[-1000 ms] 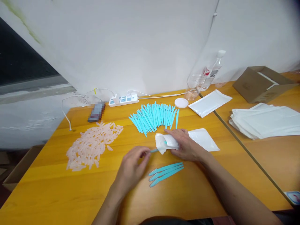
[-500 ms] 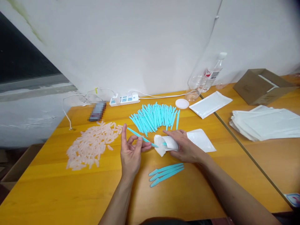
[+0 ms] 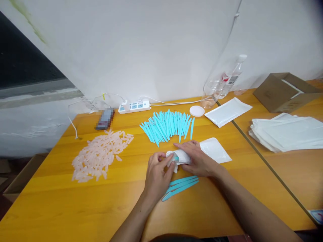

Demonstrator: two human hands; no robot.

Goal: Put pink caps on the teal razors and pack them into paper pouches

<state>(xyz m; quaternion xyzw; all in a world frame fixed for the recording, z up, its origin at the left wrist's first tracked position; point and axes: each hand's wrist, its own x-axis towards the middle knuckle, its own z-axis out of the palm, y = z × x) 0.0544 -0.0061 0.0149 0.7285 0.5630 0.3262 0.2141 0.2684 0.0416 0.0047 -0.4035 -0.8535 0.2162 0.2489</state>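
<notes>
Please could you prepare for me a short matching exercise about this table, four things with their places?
1. power strip
2. pink pieces
3. three separate blue tools
4. opened white pouch

A. partly covered by the left hand
B. held in the right hand
C. beside the wall
D. scattered on the table's left part

Pairs: 1-C, 2-D, 3-A, 4-B

On the counter point(image 3: 83, 215), a heap of caps point(image 3: 97, 156) lies centre left, below a phone point(image 3: 105, 118). Mid-frame, a pile of sticks point(image 3: 168, 126) lies below the power strip point(image 3: 133, 107); lower come a bag point(image 3: 184, 157), then three sticks point(image 3: 182, 190). At right, a box point(image 3: 268, 92) stands behind stacked packets point(image 3: 290, 131).
</notes>
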